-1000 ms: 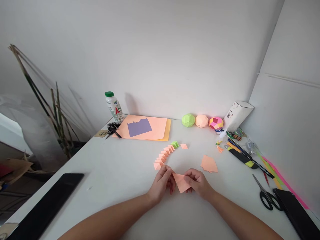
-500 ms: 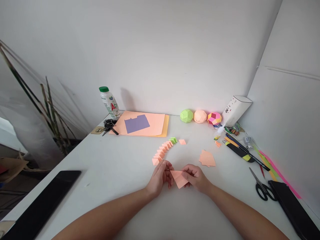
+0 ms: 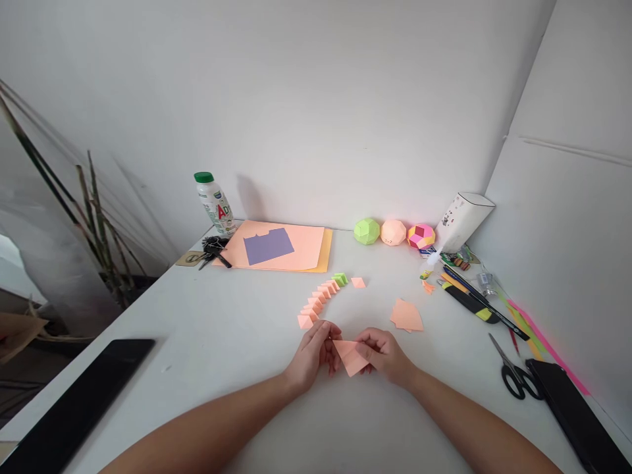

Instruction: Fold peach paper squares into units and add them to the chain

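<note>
Between my hands is a peach piece of folded paper [image 3: 349, 359], triangular in outline with a corner pointing toward me. My right hand [image 3: 392, 359] pinches its right side between thumb and fingers. The fingers of my left hand [image 3: 312, 355] are curled closed at its left corner; the fingertips are partly hidden. Just beyond my left hand, a curved row of small folded peach units [image 3: 316, 305] runs away from me, with green folded units [image 3: 340, 280] at its far end. A single peach piece [image 3: 358, 282] lies beside them. Several peach paper pieces [image 3: 407, 315] are stacked beyond my right hand.
At the back are peach sheets [image 3: 306, 247], a purple paper [image 3: 269, 246], a bottle [image 3: 216, 204], keys [image 3: 214, 250] and paper balls [image 3: 394, 232]. Scissors [image 3: 513, 375], a cutter [image 3: 469, 301] and a black case [image 3: 573, 408] lie right; a black tablet-like slab [image 3: 83, 401] left.
The whole scene has shifted slightly in view. Both hands keep the folded paper in nearly the same position, with hardly any finger movement.
</note>
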`<action>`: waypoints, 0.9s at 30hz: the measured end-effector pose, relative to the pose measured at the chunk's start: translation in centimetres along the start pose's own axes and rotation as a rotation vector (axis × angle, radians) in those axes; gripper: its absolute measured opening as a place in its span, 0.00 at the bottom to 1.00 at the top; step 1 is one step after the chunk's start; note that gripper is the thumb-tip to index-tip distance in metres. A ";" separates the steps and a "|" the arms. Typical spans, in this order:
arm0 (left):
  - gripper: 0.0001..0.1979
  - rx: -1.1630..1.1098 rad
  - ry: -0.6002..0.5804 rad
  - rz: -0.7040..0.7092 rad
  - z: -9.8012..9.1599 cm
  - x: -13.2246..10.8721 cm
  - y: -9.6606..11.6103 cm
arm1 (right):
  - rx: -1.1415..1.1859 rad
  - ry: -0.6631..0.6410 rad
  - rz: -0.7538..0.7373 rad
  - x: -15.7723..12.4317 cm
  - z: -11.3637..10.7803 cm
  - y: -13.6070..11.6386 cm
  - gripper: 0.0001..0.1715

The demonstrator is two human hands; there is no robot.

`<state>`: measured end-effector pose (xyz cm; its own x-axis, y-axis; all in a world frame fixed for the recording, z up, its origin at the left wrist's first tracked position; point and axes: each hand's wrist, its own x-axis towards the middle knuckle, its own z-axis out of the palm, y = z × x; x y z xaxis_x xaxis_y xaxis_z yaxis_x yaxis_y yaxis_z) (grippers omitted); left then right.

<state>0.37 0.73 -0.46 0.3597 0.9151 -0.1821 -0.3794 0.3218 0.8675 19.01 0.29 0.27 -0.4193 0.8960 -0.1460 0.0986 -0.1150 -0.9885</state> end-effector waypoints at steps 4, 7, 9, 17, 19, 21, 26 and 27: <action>0.18 -0.003 -0.005 0.010 0.1 -0.1 0.1 | -0.004 -0.007 -0.011 0.0 0.0 0.1 0.14; 0.18 0.000 -0.005 -0.003 0.2 -0.1 0.2 | -0.009 -0.018 -0.027 0.1 0.0 0.3 0.14; 0.18 0.002 -0.001 -0.011 0.3 -0.1 0.3 | -0.015 -0.019 -0.028 0.1 0.0 0.4 0.14; 0.18 0.002 -0.009 -0.013 0.0 -0.1 0.1 | -0.029 -0.005 -0.007 0.0 0.0 0.1 0.15; 0.18 0.003 -0.013 -0.011 -0.1 -0.1 0.0 | -0.034 0.000 -0.003 0.0 0.0 0.0 0.14; 0.18 0.003 -0.011 -0.011 -0.1 -0.1 0.1 | -0.027 0.004 0.001 0.0 0.0 -0.1 0.14; 0.14 0.054 0.005 -0.031 0.2 -0.3 0.4 | -0.023 0.028 0.005 0.0 0.1 -0.3 0.15; 0.14 0.077 0.007 -0.029 0.3 -0.4 0.4 | -0.025 0.032 0.003 0.0 0.1 -0.3 0.15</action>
<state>0.37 0.46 0.13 0.3638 0.9074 -0.2104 -0.3020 0.3286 0.8949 18.92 0.30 0.52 -0.3902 0.9089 -0.1469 0.1223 -0.1069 -0.9867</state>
